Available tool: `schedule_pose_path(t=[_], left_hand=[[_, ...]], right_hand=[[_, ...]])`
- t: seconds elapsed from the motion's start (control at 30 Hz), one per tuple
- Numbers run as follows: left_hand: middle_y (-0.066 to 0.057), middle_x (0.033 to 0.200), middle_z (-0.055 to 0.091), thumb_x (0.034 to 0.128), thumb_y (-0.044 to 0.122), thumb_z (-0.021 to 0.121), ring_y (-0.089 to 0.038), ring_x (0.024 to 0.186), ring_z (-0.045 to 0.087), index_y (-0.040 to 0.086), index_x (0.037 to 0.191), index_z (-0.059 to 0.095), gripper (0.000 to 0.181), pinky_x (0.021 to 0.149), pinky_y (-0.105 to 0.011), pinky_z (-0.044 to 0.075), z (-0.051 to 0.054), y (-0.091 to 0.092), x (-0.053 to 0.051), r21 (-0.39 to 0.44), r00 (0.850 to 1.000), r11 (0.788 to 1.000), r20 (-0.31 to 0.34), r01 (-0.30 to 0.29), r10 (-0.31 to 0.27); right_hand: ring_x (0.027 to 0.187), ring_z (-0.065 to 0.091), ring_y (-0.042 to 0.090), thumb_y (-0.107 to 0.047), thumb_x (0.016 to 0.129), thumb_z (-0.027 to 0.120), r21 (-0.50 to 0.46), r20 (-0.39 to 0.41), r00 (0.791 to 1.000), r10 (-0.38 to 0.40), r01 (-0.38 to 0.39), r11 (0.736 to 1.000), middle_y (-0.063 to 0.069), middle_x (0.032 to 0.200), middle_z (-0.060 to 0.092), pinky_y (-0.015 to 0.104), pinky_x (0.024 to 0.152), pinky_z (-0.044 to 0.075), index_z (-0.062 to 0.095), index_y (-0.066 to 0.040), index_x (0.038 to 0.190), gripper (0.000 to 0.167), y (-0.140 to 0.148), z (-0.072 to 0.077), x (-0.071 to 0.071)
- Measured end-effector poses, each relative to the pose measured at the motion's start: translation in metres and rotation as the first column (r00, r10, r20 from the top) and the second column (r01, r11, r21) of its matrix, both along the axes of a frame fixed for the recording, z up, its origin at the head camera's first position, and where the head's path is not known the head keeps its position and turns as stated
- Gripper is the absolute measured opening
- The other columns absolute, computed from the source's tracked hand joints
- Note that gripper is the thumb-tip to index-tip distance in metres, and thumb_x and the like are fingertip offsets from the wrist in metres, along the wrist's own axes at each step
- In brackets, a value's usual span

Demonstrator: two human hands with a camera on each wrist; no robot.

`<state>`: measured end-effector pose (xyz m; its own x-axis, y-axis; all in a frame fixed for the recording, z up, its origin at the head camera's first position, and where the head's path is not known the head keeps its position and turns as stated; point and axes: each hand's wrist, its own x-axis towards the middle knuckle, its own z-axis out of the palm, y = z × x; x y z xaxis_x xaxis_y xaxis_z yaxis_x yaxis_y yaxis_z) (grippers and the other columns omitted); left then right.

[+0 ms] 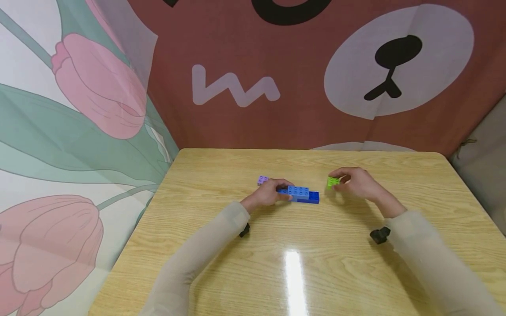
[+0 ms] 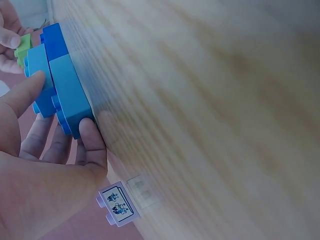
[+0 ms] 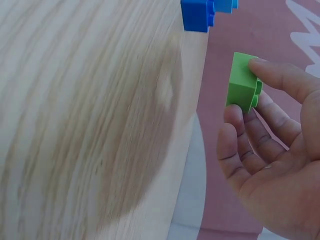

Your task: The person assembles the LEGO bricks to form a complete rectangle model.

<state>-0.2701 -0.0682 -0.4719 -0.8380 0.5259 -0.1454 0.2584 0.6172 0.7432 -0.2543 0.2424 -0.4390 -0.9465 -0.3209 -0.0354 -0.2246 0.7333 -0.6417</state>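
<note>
The left hand (image 1: 269, 193) grips the left part of a joined group of blue bricks on the table. In that group a lighter blue brick (image 1: 298, 192) sits on top, across a lighter and a dark blue brick (image 1: 314, 197) below. Thumb and fingers lie on both sides of the blue group (image 2: 72, 92) in the left wrist view. The right hand (image 1: 357, 183) pinches a lime green brick (image 1: 333, 181) to the right of the blue group, apart from it. In the right wrist view this green brick (image 3: 242, 82) is between thumb and fingertips, studs toward the palm.
A small light purple brick (image 1: 262, 180) stands just behind and left of the left hand; its side with a printed picture (image 2: 119, 205) shows in the left wrist view. The wooden table (image 1: 237, 272) ends at the back before a printed cloth (image 1: 245, 123).
</note>
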Motion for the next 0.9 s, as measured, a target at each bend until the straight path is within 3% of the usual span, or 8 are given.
schedule_pose_path(t=[0.4,0.9], left_hand=[[0.003,0.132,0.065,0.0926,0.030,0.072,-0.013,0.121,0.059,0.025,0.129,0.065,0.038,0.104,-0.033,0.049,-0.001,0.000,0.000,-0.009,1.000,1.000,0.001,-0.004,0.004],[0.002,0.133,0.065,0.0929,0.031,0.072,-0.014,0.120,0.059,0.024,0.130,0.065,0.039,0.105,-0.035,0.048,-0.001,0.001,0.000,-0.024,1.000,1.000,-0.019,-0.008,0.007]], right_hand=[[0.103,0.065,0.029,-0.015,0.090,0.074,-0.033,-0.016,0.998,0.058,-0.059,0.998,0.016,0.125,0.067,0.035,0.078,0.054,0.067,-0.006,0.127,0.039,-0.017,-0.001,0.003],[0.097,0.062,0.023,-0.021,0.089,0.076,-0.020,0.053,0.997,0.047,-0.046,0.999,0.011,0.122,0.069,0.031,0.076,0.051,0.069,-0.011,0.126,0.039,-0.039,-0.013,0.001]])
